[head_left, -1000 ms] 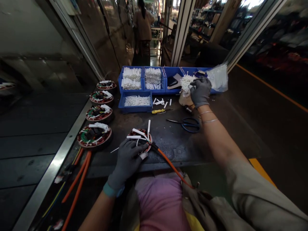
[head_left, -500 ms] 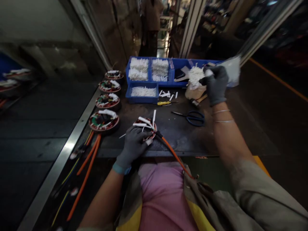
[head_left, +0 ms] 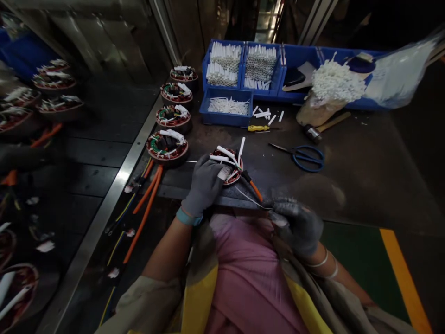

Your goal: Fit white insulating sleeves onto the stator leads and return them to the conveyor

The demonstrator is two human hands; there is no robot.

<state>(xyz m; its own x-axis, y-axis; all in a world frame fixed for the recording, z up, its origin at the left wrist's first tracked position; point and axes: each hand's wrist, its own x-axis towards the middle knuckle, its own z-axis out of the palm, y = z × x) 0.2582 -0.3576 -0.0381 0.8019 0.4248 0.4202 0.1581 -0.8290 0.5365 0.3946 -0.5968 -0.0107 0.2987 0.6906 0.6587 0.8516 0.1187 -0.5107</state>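
A wound motor stator (head_left: 239, 175) with red-brown copper coils lies near the bench's front edge. Several white sleeves (head_left: 225, 152) stick up from it, and an orange cable (head_left: 256, 191) leaves it toward me. My grey-gloved left hand (head_left: 207, 182) grips the stator's left side, fingers bent over its rim. From the stator's underside a thin white cord (head_left: 247, 198) runs right to my gloved right hand (head_left: 297, 225), which pinches its end just off the bench edge. The right fingertips are partly blurred.
Finished-looking stators (head_left: 167, 147) line the bench's left side beside a metal rail (head_left: 121, 178). Blue bins (head_left: 225, 119) with white tubes stand behind. Scissors (head_left: 308, 158), a yellow screwdriver (head_left: 257, 128), a hammer (head_left: 313, 133) and a bag of white cords (head_left: 337, 81) lie rightward.
My right hand has come down from the bag of white cords to the bench's front edge, now drawing a cord at the stator. The view has tilted down; my left hand stays on the stator.
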